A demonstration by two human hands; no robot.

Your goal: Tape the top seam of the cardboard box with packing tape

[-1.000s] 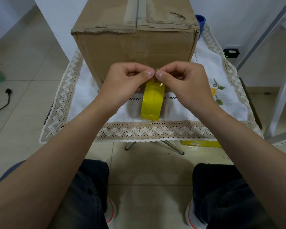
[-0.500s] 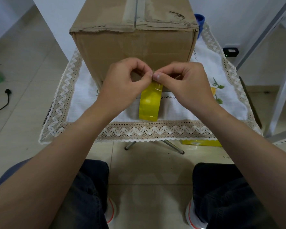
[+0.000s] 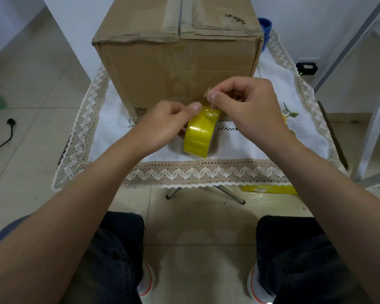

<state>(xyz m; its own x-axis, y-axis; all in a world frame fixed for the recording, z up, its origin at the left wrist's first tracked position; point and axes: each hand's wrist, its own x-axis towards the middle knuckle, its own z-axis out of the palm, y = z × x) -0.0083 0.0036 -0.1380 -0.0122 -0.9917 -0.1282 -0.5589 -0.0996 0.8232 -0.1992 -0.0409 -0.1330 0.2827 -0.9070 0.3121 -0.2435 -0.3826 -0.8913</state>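
Observation:
A large brown cardboard box (image 3: 176,64) stands on a small table with a white lace-edged cloth (image 3: 202,172). Its top seam (image 3: 180,16) runs away from me between two closed flaps. In front of the box, a yellow roll of packing tape (image 3: 199,134) is held above the cloth. My left hand (image 3: 162,126) grips the roll from the left. My right hand (image 3: 248,108) pinches the clear loose end of the tape just above the roll.
A blue cup (image 3: 265,25) peeks out behind the box's right corner. A yellow flat packet (image 3: 270,189) lies on the tiled floor under the table's right side. A black cable (image 3: 2,137) lies on the floor at left. A white metal frame (image 3: 373,119) stands at right.
My hands have parted: the left dropped with the roll, the right lifted to the right, peeling the tape end off. The roll has tilted.

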